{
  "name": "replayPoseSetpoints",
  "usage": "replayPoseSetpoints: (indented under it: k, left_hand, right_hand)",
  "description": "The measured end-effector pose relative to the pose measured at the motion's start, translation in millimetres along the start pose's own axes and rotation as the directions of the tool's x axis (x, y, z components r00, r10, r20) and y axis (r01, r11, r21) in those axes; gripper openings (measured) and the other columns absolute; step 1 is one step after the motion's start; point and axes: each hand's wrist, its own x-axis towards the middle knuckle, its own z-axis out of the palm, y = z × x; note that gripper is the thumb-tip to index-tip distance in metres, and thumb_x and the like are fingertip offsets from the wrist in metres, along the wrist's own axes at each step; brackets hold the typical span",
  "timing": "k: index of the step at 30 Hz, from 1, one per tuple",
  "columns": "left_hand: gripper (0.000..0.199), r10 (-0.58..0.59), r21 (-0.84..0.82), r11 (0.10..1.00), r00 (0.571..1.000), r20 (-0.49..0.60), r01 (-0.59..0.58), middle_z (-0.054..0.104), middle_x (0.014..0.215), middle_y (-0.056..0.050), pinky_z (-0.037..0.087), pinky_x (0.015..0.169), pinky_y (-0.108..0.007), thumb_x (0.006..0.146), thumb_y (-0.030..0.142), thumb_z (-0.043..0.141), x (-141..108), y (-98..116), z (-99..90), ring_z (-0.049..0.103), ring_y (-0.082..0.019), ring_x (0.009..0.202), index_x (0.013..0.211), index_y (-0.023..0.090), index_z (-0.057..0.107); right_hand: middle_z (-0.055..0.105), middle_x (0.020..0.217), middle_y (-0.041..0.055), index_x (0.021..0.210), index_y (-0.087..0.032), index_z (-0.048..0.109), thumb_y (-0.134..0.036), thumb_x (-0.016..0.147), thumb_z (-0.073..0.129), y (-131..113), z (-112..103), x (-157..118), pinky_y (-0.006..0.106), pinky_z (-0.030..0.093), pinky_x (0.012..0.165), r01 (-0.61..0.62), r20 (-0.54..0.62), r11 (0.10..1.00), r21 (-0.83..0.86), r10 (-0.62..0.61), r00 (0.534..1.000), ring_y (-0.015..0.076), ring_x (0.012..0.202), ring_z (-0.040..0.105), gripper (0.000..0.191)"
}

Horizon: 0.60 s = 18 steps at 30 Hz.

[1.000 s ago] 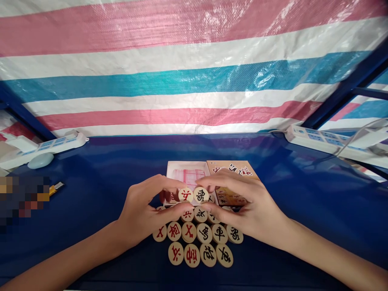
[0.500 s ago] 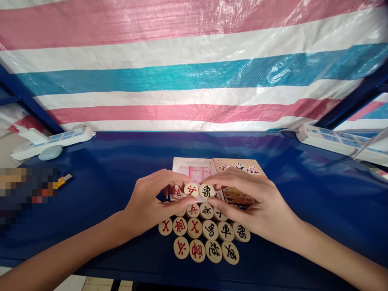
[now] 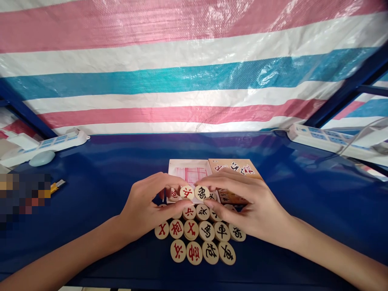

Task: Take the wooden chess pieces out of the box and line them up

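Between thumb and forefinger, my left hand [image 3: 148, 202] pinches a round wooden Chinese chess piece with a red character [image 3: 187, 192]. A second piece, marked in black [image 3: 201, 193], is held the same way in my right hand [image 3: 248, 198]. The two pieces are side by side just over the near side of an open white box [image 3: 173, 166]; a few pieces show in the box. Closer to me, several more Chinese chess pieces [image 3: 194, 252] lie in rows, red characters on the left and black on the right. My hands partly cover the rear rows.
A printed tan box lid [image 3: 242, 163] lies right of the white box, partly behind my right hand. White power strips stand at the back left [image 3: 60, 141] and back right [image 3: 318, 139] of the blue table [image 3: 91, 194]. A yellow cutter [image 3: 57, 186] and a pale mouse-shaped object [image 3: 41, 158] are at left.
The view has shifted slightly, so everything sits a little further left. Both hands keep the same pinch on the two chess pieces, which stay close together above the box.
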Motion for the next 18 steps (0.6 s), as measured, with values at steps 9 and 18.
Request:
replayPoseSetpoints:
  k: [9, 18]
  left_hand:
    - [0.023, -0.04, -0.052, 0.998, 0.999, 0.024, 0.041, 0.068, 0.078, 0.004, 0.048, 0.058, -0.019, 0.079, 0.028, 0.079, -1.7, -2.1, 1.5, 0.057, -0.007, 0.062, 0.098, 0.022, 0.068]
    - [0.025, -0.064, -0.087, 0.994, 0.998, 0.025, 0.066, 0.068, 0.078, 0.006, 0.046, 0.059, -0.017, 0.076, 0.028, 0.082, -0.5, 0.8, 1.5, 0.057, -0.006, 0.064, 0.096, 0.023, 0.068]
  right_hand:
    - [0.07, 0.109, 0.0013, 0.123, -0.025, 0.063, -0.02, 0.088, 0.068, 0.5, 1.3, -0.3, 0.032, 0.053, 0.086, 0.017, -0.009, 1.0, -0.014, -0.017, 1.0, 0.0163, 0.1, 0.064, 0.036]
    - [0.071, 0.11, -0.0001, 0.123, -0.025, 0.062, -0.018, 0.088, 0.067, -2.6, 0.4, -1.0, 0.032, 0.051, 0.095, 0.039, -0.01, 0.998, -0.044, -0.04, 0.999, 0.0162, 0.102, 0.065, 0.035]
